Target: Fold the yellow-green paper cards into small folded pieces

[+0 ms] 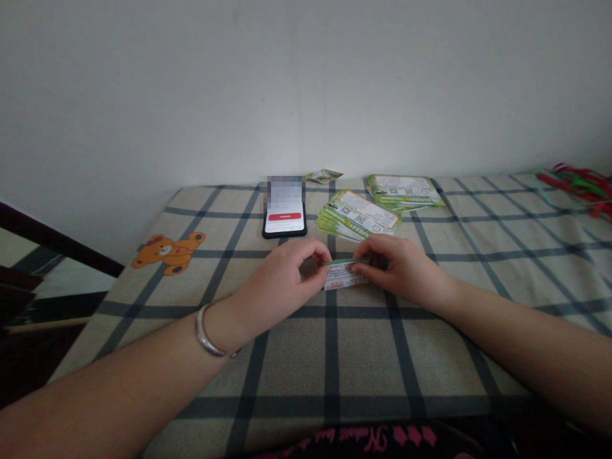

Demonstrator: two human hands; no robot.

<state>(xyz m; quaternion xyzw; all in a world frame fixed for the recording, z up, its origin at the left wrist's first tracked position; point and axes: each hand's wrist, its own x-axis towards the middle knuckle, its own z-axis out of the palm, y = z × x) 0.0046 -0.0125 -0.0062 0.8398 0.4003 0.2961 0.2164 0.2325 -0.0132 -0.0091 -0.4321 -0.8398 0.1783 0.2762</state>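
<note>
Between my two hands is a small printed card (338,277), white with green along its top edge and lines of text. My left hand (301,264) pinches its left end between thumb and fingers. At the other end, the fingers of my right hand (389,258) grip it and cover part of the print. Just beyond my hands lies a fanned pile of green-and-white printed cards (358,215). A second pile of the same cards (404,190) sits farther back to the right.
A phone (285,220) with a lit screen lies left of the piles, near a small folded green card (324,175) by the wall. An orange bear cutout (168,253) rests on the checked tablecloth (282,363). Red and green straps (581,185) lie at far right.
</note>
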